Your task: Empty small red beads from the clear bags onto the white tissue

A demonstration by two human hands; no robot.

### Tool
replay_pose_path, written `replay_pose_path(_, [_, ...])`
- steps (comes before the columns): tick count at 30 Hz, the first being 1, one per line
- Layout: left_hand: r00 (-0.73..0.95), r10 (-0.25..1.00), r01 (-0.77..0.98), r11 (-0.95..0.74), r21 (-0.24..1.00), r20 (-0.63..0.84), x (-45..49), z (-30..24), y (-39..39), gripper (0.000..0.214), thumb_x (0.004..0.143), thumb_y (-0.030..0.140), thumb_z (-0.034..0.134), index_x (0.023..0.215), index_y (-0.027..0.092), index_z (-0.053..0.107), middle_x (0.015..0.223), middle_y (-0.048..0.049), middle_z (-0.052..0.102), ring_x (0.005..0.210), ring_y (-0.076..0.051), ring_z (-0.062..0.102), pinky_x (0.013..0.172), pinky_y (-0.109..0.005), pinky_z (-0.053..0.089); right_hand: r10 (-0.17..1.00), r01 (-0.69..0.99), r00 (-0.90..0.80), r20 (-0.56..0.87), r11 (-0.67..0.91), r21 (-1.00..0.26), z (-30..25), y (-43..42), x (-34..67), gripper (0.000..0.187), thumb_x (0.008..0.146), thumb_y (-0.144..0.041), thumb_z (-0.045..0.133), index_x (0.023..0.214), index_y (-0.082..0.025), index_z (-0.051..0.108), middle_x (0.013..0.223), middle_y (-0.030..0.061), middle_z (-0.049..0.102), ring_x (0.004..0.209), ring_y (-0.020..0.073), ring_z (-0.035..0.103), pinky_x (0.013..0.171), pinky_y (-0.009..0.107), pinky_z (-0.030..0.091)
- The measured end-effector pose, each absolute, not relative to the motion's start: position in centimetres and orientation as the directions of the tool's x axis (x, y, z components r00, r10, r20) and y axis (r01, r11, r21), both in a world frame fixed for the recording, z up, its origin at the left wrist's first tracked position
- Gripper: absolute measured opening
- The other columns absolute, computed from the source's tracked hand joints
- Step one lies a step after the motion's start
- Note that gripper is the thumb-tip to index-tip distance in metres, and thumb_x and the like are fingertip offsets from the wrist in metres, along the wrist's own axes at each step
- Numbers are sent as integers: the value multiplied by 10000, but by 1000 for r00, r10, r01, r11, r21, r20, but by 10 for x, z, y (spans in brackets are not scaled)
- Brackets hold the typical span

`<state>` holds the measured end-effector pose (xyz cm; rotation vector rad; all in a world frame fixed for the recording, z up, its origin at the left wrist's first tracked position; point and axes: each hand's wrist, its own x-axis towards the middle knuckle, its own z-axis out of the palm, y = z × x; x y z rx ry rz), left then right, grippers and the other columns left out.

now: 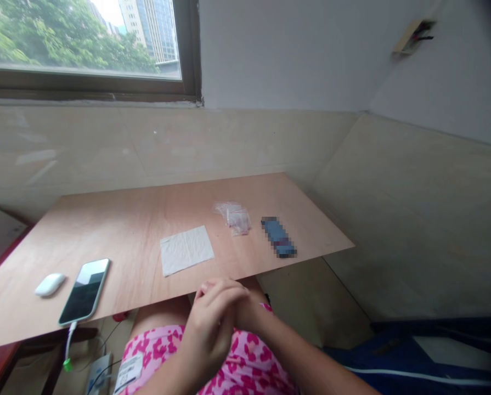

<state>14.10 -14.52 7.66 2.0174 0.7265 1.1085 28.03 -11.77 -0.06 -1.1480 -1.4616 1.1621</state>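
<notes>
Case [50,285], white and rounded, on the near left of the bench [117,225]. Phone [84,293] just right of it, screen dark; white cable [69,340] at its near end, hanging over the edge. Label [130,370] on the pink cloth [251,351] over the lap: print too small to read. Tissue [186,250] spread mid-bench, beyond the hands. Left hand [208,323] by the near edge, fingers folded closed over right hand [242,310]; right fingers mostly hidden, state cannot be told, nor whether anything small sits between. Bags [235,216], clear, loosely heaped right of the tissue and farther off. Blue item [278,237] at right, blurred into blocks, nothing legible. Progress, as judged: no handling under way; tissue, bags and blue item untouched, set apart. No finished part shows; what remains cannot be told. No brand readable.
</notes>
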Motion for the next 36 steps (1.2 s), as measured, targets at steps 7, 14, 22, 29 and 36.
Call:
replay_pose_path(7, [254,959,160,-172,972,128,80,22,-112,199,763,114,436,610,208,521,542,16,504,496,-138,492,505,-253,399,994,832,32,109,34,-554,16,4,364,207,921,-124,590,1079,-180,712,1046,77,727,951,205,670,853,304,478])
replay_pose_path(14, [86,995,87,47,995,-54,53,4,-101,55,636,182,429,616,226,404,550,33,397,522,-132,364,514,-246,305,993,947,121,3,-114,-301,6,81,391,411,889,-90,596,1291,-145,661,1298,163,623,1046,233,658,866,278,465])
replay_pose_path(22, [188,982,223,-61,973,19,56,0,-93,77,710,193,430,655,216,479,610,7,483,583,-161,450,578,-265,360,990,960,20,-140,-58,-273,0,104,399,165,813,-94,665,925,-164,764,944,97,758,874,226,678,724,262,444])
replay_pose_path(29, [265,964,232,-82,969,18,52,-7,-88,134,779,196,441,764,198,574,644,0,525,600,-168,477,593,-270,372,973,885,-126,-194,22,-466,19,93,405,76,788,-74,674,762,-130,718,791,83,732,719,185,648,642,249,442])
replay_pose_path(36, [310,951,249,-86,965,4,51,-2,-91,144,814,219,432,779,198,571,676,0,518,632,-176,474,623,-287,371,958,438,-238,-161,-42,-898,48,41,408,414,845,-308,733,1226,-146,716,956,77,746,774,154,655,665,248,515])
